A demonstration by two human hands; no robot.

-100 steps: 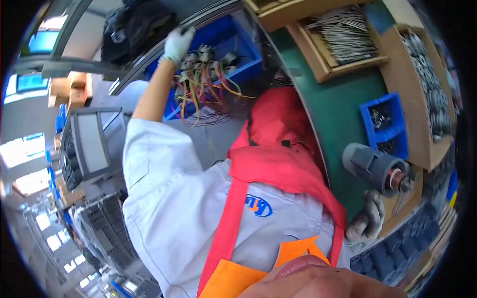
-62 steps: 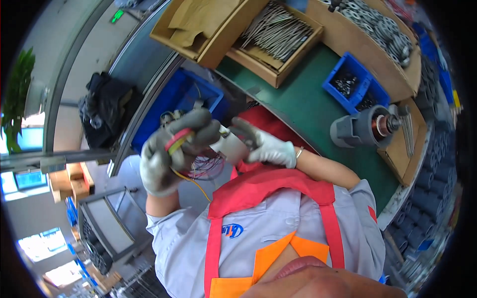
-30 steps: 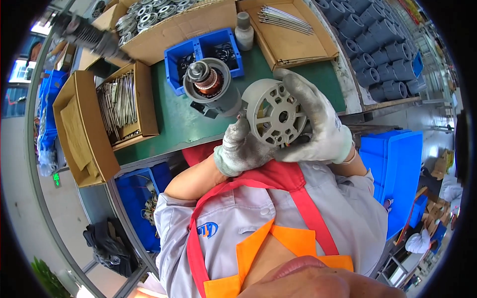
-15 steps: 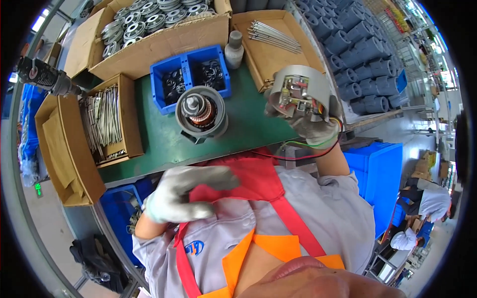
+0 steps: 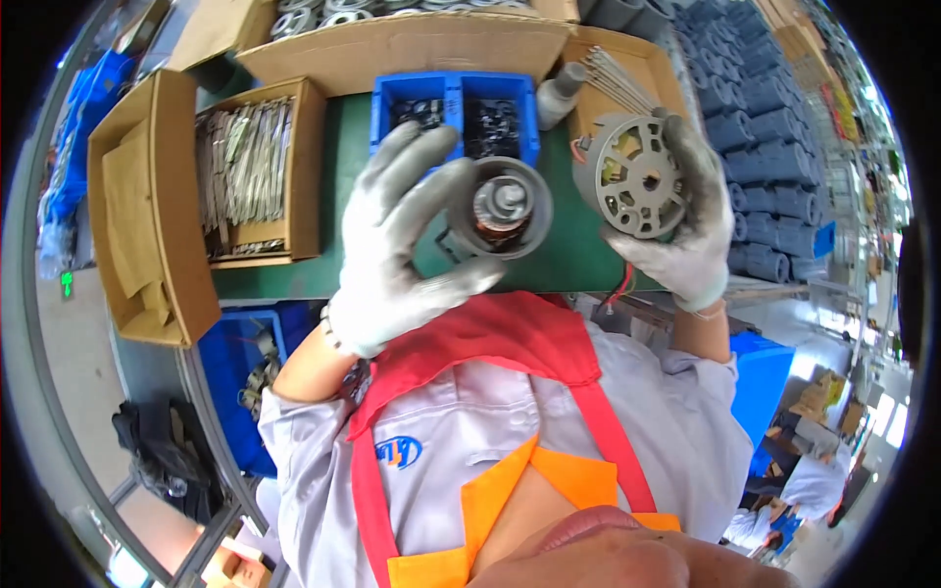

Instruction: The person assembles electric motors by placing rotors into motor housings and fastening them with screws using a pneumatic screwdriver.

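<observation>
On the green bench (image 5: 343, 186) stands a grey cylindrical motor housing (image 5: 540, 218), upright, with a copper-wound armature (image 5: 503, 206) inside it. My left hand (image 5: 397, 240), in a whitish glove, is at the housing's left side. Its fingers are spread and hold nothing; whether they touch the housing I cannot tell. To the right, my gloved right hand (image 5: 691, 220) grips a round grey motor end cover (image 5: 642, 181) by its side. The cover's slotted face with a centre hole shows now, and red wires (image 5: 619, 284) hang below it.
Behind the housing sits a two-part blue bin (image 5: 455, 86) of small black parts, beside a grey bottle (image 5: 560, 95). A cardboard box of long metal pieces (image 5: 250, 162) lies left. Thin rods (image 5: 619, 78) rest in a tray at the back right. Grey plastic tubes (image 5: 769, 157) are stacked far right.
My left hand has risen from in front of my apron to the housing. In my right hand the end cover has turned from its wired inside to its slotted face. The view has shifted.
</observation>
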